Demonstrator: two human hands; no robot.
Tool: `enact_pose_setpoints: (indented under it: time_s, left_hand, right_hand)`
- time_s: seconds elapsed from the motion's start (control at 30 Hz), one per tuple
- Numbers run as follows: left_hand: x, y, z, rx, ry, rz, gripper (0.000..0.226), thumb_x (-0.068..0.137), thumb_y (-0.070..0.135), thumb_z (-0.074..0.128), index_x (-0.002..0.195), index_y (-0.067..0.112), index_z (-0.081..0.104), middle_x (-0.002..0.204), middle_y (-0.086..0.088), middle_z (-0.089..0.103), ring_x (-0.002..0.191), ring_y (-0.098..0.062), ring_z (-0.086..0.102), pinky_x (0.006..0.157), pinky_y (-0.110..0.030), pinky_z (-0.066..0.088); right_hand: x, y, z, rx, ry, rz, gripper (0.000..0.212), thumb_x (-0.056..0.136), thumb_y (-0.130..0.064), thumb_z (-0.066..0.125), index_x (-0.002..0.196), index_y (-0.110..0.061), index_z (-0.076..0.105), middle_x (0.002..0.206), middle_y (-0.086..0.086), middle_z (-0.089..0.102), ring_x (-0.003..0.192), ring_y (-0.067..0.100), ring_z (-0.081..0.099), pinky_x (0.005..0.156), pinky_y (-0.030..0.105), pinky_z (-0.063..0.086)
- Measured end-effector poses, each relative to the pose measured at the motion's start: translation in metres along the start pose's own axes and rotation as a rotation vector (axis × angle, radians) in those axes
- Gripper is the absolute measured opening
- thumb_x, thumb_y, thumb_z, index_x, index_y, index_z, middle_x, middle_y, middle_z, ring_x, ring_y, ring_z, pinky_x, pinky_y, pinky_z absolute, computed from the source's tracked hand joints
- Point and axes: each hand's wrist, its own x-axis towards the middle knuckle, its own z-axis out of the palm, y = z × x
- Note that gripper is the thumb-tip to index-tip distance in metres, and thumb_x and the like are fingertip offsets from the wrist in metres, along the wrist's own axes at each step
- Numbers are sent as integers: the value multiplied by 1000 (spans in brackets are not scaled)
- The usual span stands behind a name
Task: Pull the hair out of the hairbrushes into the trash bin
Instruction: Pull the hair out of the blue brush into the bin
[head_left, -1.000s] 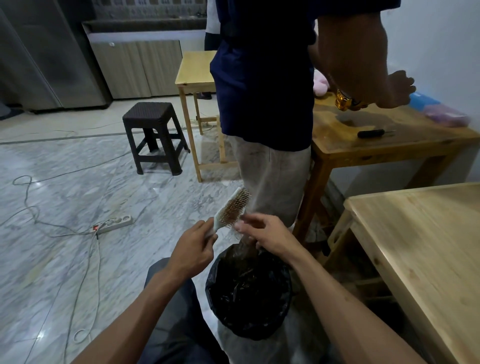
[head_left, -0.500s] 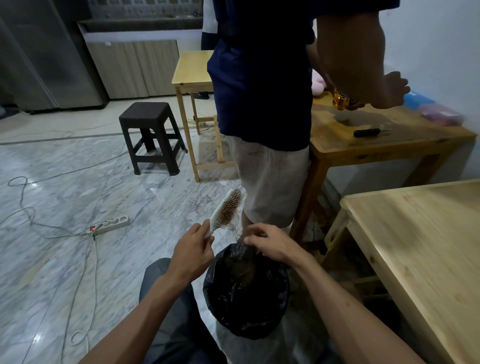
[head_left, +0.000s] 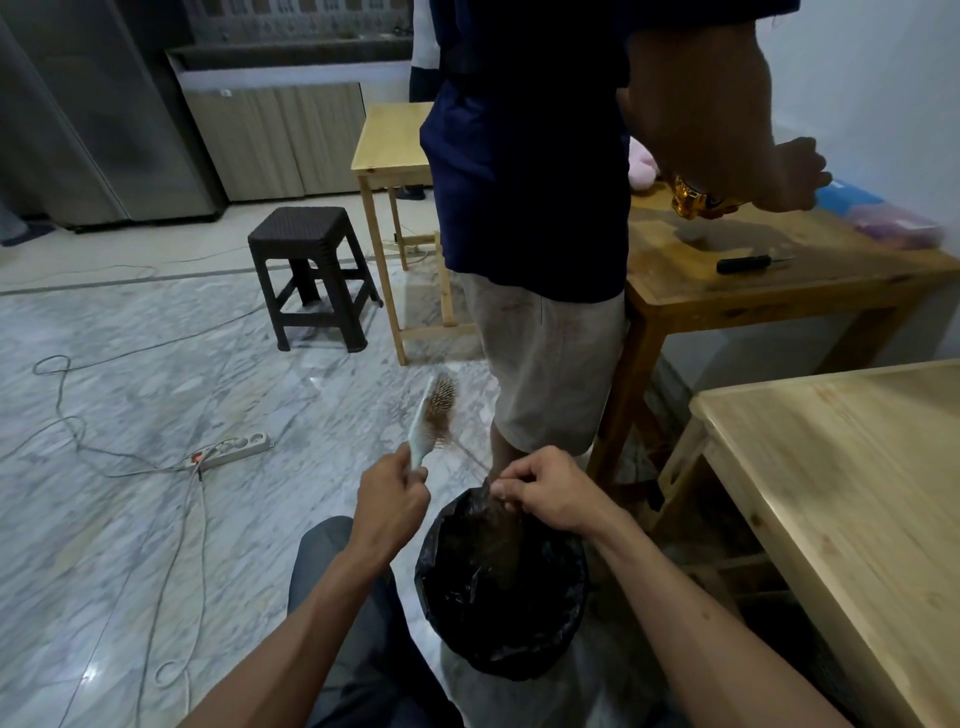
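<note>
— Brush? Where?
— Hairbrush (head_left: 435, 415) up by the handle in left hand (head_left: 390, 501), fingers curled tight round it, just beyond the bin rim.
— And the hair?
— Light, wispy, probably clingy. Pinched between right hand (head_left: 551, 493) fingertips, strands trailing to the bristles; best taken in clumps at the bristle roots.
— Bin?
— Trash bin (head_left: 501, 587), black-lined, directly beneath; brownish tuft seemingly inside.
</note>
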Motion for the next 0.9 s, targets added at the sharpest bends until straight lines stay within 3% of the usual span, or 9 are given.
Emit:
enact_pose_setpoints:
  time_s: [0.23, 0.3, 0.37, 0.47, 0.53, 0.6, 0.67, 0.73, 0.9]
  left_hand:
    - [12, -8, -11, -7, 36, -90, 11, 92, 8, 50, 86, 0, 56, 62, -12, 49, 51, -20, 38, 49, -34, 30]
    - [10, -4, -13, 51, 41, 2, 15, 92, 6, 52, 77, 8, 49, 64, -9, 50, 52, -21, 40, 50, -32, 29]
    - [5, 1, -14, 121, 53, 110, 21, 93, 6, 54, 75, 9, 42, 65, -4, 44, 56, -20, 39, 50, -33, 26]
    - [2, 1, -11, 167, 49, 236, 4, 93, 7, 58, 95, 6, 54, 71, 1, 42, 60, -21, 39, 53, -33, 26]
    - [0, 3, -8, 204, 32, 294, 30, 93, 10, 59, 123, 5, 57, 79, 2, 45, 64, -22, 43, 56, -32, 33]
    - [-2, 7, -6, 200, 25, 364, 42, 91, 15, 57, 133, 6, 54, 85, 2, 48, 64, -23, 47, 53, -36, 41]
    - [-6, 12, -5, 196, 1, 395, 45, 89, 17, 55, 133, 7, 54, 87, -1, 52, 64, -24, 49, 52, -38, 45]
    - [-6, 14, -3, 198, 12, 387, 43, 89, 16, 55, 131, 6, 55, 86, -1, 51, 65, -24, 47, 53, -37, 43]
    - [0, 2, -5, 211, 16, 178, 12, 91, 8, 57, 104, 7, 57, 76, -2, 46, 66, -27, 44, 56, -34, 28]
  right_hand:
    - [-6, 10, -3, -158, -28, 101, 19, 93, -33, 74, 85, -18, 84, 74, -3, 78, 64, -2, 65, 69, 27, 55]
    - [-4, 9, -4, -266, -49, 105, 22, 92, -33, 72, 109, -23, 81, 102, -5, 79, 94, 5, 71, 87, 31, 57]
    - [-1, 6, -3, -342, -69, 103, 52, 87, -37, 67, 138, -25, 66, 139, 0, 65, 120, 18, 64, 103, 37, 52]
    - [4, -5, -4, -201, 109, 104, 76, 84, -49, 63, 154, -28, 45, 153, 1, 44, 133, 23, 54, 109, 42, 47]
    - [8, -12, -2, 18, 155, 111, 87, 79, -63, 68, 155, -31, 41, 152, -3, 44, 131, 22, 56, 105, 46, 52]
    - [11, -18, -1, 234, 97, 125, 96, 74, -72, 74, 155, -30, 41, 146, -6, 56, 110, 16, 70, 90, 43, 59]
    - [12, -19, 2, 314, 39, 94, 72, 82, -59, 79, 142, -25, 58, 112, -9, 75, 73, 4, 71, 65, 28, 55]
    - [11, -18, 7, 304, 80, 68, 29, 92, -38, 77, 110, -16, 77, 76, -9, 76, 56, 5, 62, 53, 22, 49]
    - [7, -9, 8, 309, 246, 22, 12, 94, -21, 77, 94, -11, 84, 62, -5, 72, 51, 1, 59, 54, 14, 47]
